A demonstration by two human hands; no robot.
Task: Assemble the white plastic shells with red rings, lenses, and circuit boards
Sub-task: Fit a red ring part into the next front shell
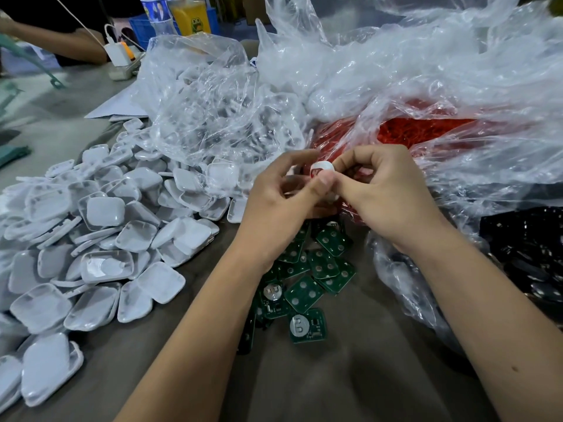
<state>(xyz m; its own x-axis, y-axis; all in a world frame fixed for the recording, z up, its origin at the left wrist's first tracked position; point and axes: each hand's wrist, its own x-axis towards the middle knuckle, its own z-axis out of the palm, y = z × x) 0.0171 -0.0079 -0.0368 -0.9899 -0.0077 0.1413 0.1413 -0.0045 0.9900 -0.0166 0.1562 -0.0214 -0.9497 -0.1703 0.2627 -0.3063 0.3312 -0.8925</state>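
Observation:
Both hands meet above the table's middle around one white plastic shell (322, 167) that shows a bit of red ring inside. My left hand (283, 193) grips it from the left, thumb pressed on its lower edge. My right hand (384, 190) pinches its right side with curled fingers. A big heap of white shells (100, 233) spreads over the left of the table. Green circuit boards (307, 281) lie in a small pile under my wrists. Red rings (423, 132) fill a clear bag behind my hands.
Crumpled clear plastic bags (396, 71) rise at the back and right. A bag of dark parts (530, 251) sits at the right edge. Another person's arm (61, 41), a white charger (117, 53) and drink bottles (189, 16) are at the far left back.

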